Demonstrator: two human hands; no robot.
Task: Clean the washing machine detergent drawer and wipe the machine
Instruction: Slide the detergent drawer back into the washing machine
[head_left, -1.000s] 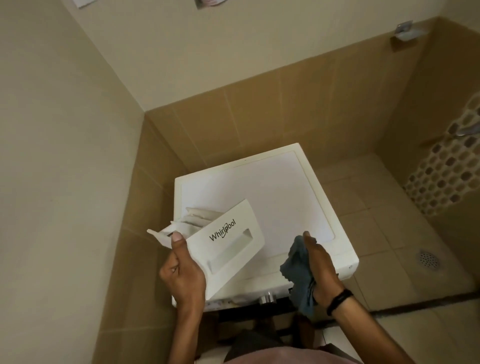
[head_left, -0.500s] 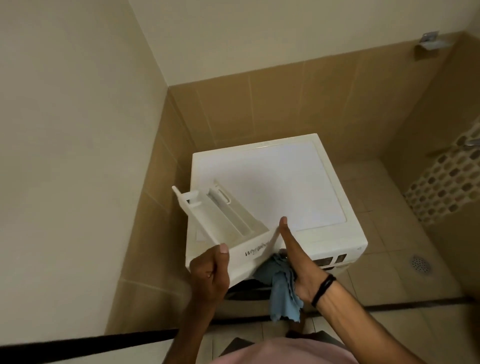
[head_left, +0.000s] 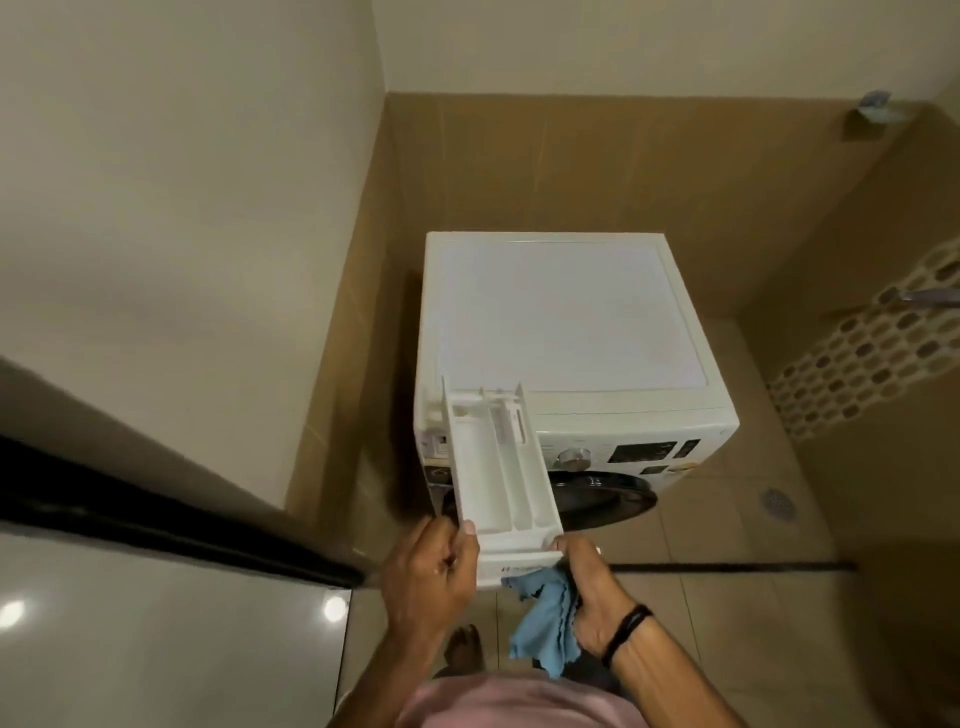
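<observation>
Just in front of the washing machine, the detergent drawer is held out, its far end at the machine's upper-left front. The left hand curls its fingers round the near left corner. The right hand pinches the near right corner, a blue cloth bunched under its curled fingers.

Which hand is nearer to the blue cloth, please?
Right. The right hand grips the blue cloth; the left hand holds the drawer at its other corner, clear of it.

A floor drain sits near the mosaic wall strip.
</observation>
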